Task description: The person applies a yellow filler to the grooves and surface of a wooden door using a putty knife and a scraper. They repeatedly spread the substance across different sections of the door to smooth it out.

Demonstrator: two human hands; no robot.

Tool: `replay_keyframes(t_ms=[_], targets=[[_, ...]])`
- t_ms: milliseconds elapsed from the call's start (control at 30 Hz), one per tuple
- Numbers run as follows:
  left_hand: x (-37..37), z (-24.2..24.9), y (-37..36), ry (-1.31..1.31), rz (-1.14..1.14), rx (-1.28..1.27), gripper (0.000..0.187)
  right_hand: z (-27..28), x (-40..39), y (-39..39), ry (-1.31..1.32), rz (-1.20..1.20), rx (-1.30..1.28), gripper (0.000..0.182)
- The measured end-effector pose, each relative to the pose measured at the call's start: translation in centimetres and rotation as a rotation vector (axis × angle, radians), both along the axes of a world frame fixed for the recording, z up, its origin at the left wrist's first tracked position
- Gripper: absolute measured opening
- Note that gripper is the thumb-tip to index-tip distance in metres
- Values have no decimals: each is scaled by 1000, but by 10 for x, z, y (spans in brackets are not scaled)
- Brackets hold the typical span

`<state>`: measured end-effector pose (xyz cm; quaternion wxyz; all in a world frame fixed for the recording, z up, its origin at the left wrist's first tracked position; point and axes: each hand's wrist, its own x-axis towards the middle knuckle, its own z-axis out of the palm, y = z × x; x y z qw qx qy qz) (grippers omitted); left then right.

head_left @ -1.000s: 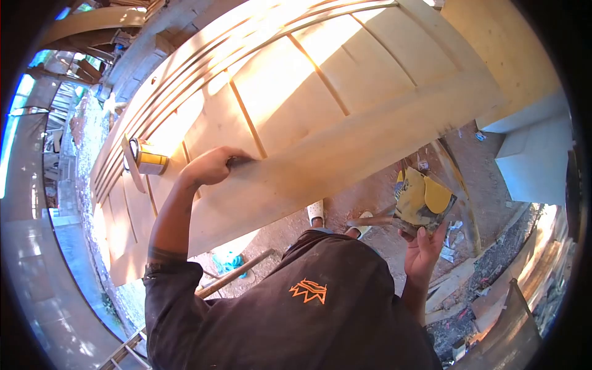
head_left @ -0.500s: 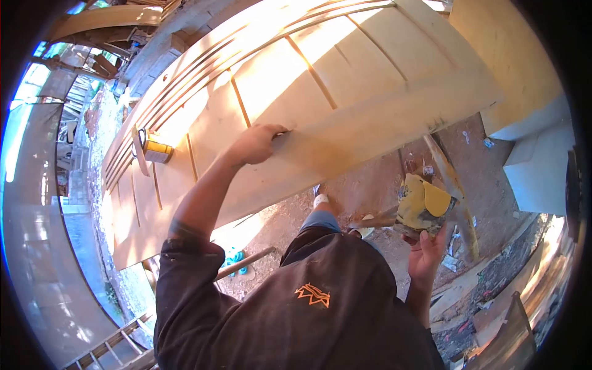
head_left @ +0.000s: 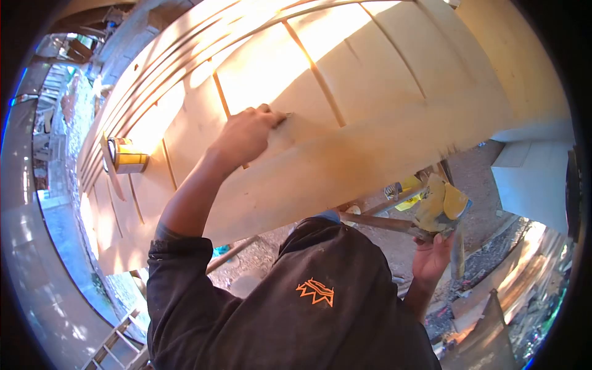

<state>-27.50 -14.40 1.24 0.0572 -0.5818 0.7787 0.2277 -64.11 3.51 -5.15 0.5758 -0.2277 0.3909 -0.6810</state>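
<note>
Leaning over the panel [head_left: 382,132], the person curls the left hand [head_left: 246,137] against its face, whether gripping anything unclear, while the right hand [head_left: 431,259] grasps a yellow-smeared piece [head_left: 431,208] beyond the near edge, likely for handy reach without covering the surface.

Head cam, single wide view, from above, facing fwd & down, near panel [head_left: 394,139]

1 panel [head_left: 394,135], 1 can [head_left: 128,159], 1 smeared yel. pc. [head_left: 431,213], 1 ladder [head_left: 111,338], 2 hands [head_left: 245,137]
</note>
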Motion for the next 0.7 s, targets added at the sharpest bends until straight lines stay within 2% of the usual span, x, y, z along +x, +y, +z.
replay_keyframes(t_ms=[33,67,133,233,367,433,467,567,700], targets=[[3,-9,2,-20,-66,-104,51,-3,-2,-7,-4,23,-14,52],[3,3,6,-30,-114,-53,51,-2,-3,-16,-22,30,-17,48],[19,21,16,44,-110,248,53,1,-3,-36,-51,45,-27,42],[53,31,26,67,39,157,45,11,4,-68,-137,-134,80,37],[64,40,32,63,289,69,48,19,10,-116,-236,176,-18,37],[70,39,37,127,324,102,52,22,17,-142,-255,315,-91,40],[74,39,39,156,346,116,54,22,21,-150,-217,222,-40,40],[88,42,40,47,403,20,59,22,28,-175,-216,270,-34,40],[100,50,43,-169,557,13,65,18,25,-185,-251,288,-13,41]])
